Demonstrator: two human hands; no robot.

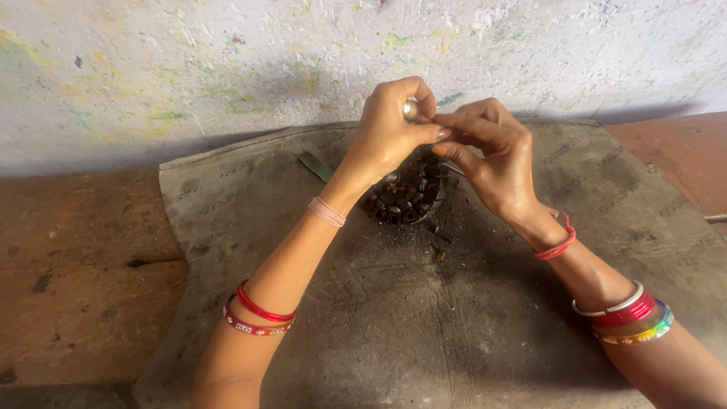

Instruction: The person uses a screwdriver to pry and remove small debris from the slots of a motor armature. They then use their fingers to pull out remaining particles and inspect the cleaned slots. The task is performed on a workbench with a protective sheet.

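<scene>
Pinching a small silvery metal piece (410, 109) between thumb and fingers, the left hand (391, 129) is closed around it, raised above a dark round metal part (407, 195) with slotted teeth. The right hand (492, 155) meets it fingertip to fingertip, its thumb and forefinger closed on the same spot; what it grips there is too small to tell. Below, the round part lies on a grey, soot-stained sack (424, 303) spread over a reddish floor (83, 273), just before a paint-flecked white wall (189, 68). A few small dark bits (442, 236) lie on the sack near the round part. Bangles (256, 314) and threads ring both wrists.
</scene>
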